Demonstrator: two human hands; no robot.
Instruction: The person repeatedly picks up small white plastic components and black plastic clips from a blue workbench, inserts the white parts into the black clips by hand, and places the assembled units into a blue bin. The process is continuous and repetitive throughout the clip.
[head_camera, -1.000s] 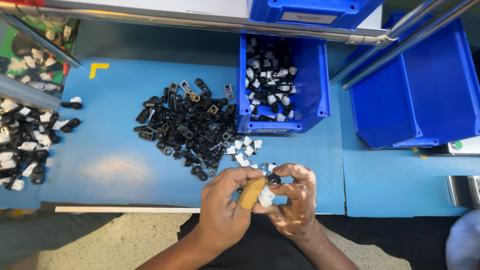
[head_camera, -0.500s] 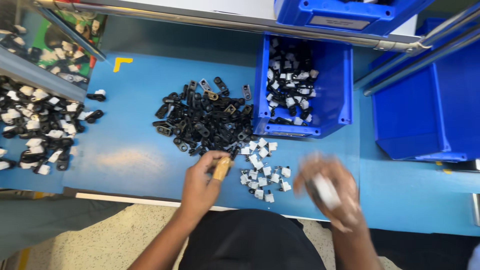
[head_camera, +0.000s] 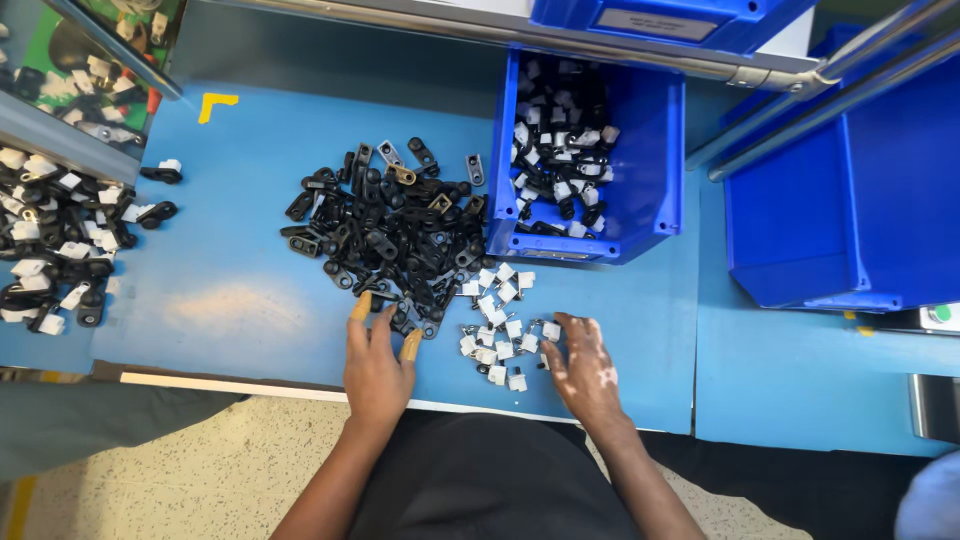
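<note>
Your left hand (head_camera: 377, 357) lies flat on the blue worktop (head_camera: 230, 240) in the lower middle of the frame, fingers spread and gripping nothing, with the fingertips (head_camera: 362, 306) touching the near edge of the heap of black plastic clips (head_camera: 385, 232). Two of those fingers wear tan finger cots. Your right hand (head_camera: 582, 370) sits just to the right of it, also low in the frame, palm down and loosely open; its fingertips (head_camera: 562, 320) rest at the right edge of the small scatter of white clips (head_camera: 500, 335), and whether one is pinched under them cannot be told.

That white scatter lies between your two hands, just below the black heap, which fills the centre of the frame. Directly above the white pieces, in the upper middle, stands an open blue bin (head_camera: 660, 150) holding mixed black-and-white assembled pieces. A larger blue bin (head_camera: 840, 200) stands at the right edge. At the far left, another pile of black-and-white parts (head_camera: 50, 250) spreads over the worktop, and a yellow corner mark (head_camera: 215, 102) shows in the upper left.
</note>
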